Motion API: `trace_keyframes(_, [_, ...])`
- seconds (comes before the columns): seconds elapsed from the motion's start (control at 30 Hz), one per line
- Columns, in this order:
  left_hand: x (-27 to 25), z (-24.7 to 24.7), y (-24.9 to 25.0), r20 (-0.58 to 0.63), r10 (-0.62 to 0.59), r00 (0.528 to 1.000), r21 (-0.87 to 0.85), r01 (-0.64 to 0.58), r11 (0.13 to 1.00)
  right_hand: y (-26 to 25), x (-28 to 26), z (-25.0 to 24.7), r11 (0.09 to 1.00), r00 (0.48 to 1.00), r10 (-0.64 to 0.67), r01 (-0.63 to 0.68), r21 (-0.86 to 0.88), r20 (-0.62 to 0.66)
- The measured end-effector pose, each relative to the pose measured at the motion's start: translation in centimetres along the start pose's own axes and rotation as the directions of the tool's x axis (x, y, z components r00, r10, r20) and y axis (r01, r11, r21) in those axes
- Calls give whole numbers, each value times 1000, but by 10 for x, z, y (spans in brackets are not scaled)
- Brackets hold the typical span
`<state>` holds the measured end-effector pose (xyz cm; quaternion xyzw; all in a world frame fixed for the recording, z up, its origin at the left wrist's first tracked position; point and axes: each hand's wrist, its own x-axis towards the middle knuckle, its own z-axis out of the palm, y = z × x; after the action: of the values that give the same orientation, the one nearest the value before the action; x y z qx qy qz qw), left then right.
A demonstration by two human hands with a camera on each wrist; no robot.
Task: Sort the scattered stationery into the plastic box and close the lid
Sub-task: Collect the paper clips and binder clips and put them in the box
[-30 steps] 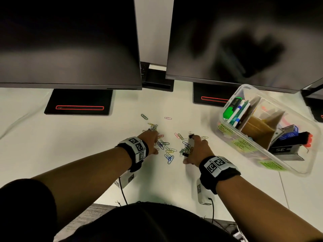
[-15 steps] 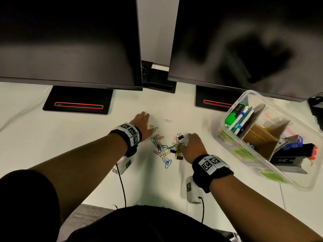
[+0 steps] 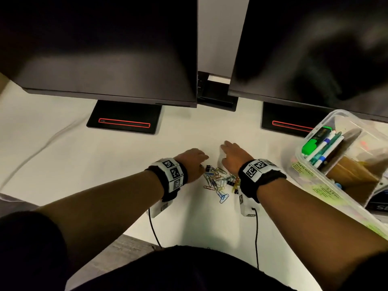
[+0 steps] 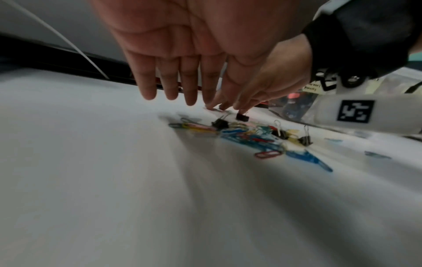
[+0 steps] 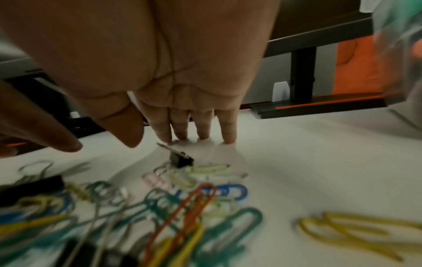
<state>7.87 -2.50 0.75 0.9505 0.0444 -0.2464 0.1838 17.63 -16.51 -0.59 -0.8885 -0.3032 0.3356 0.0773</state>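
Nearest the viewer, two bare forearms reach forward over the white counter point(image 3: 63, 164), each wrist wearing a black band with white coded marker tiles. Between the wrists lies a heap of coloured wire paper clips point(image 3: 216, 181) mixed with small black binder clips point(image 5: 181, 159), gathered on the counter. The left hand point(image 3: 193, 162) lies palm down just left of the heap, fingers straight and close together, holding nothing. The right hand point(image 3: 231, 156) lies palm down at the heap's far right edge, its straight fingertips point(image 5: 228, 139) touching the counter just beyond one black binder clip; it too grips nothing. A few yellow clips point(image 5: 356, 233) lie slightly apart at the right of the heap. Farther right stands the clear plastic box point(image 3: 315, 181), its top uncovered, with green labels on its side wall; a green highlighter point(image 3: 310, 144) and several pens occupy one compartment, brown card dividers the next. Beyond, two black monitor bases with red outlined slots point(image 3: 125, 122) sit beneath two dark screens.
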Motion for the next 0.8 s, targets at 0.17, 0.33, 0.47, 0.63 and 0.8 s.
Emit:
trace_keyframes(0.17, [-7, 10, -10, 102, -33, 994, 68, 26, 997, 5, -20, 23, 992, 993, -105, 108, -68, 45])
trace_keyframes(0.33, [-15, 24, -2, 142, 44, 989, 27, -48, 998, 17, -43, 41, 976, 978, -207, 207, -72, 3])
trace_keyframes(0.47, [-17, 19, -5, 69, 34, 997, 11, -35, 999, 30, -57, 31, 983, 968, -43, 85, 161, -248])
trace_keyframes(0.63, [-10, 19, -3, 64, -112, 992, -4, 113, 994, 39, -63, 32, 967, 970, 217, -198, 160, -112])
trace_keyframes(0.8, [1, 26, 20, 62, -66, 996, -71, 70, 995, 15, -50, 44, 955, 972, 167, -118, 273, -164])
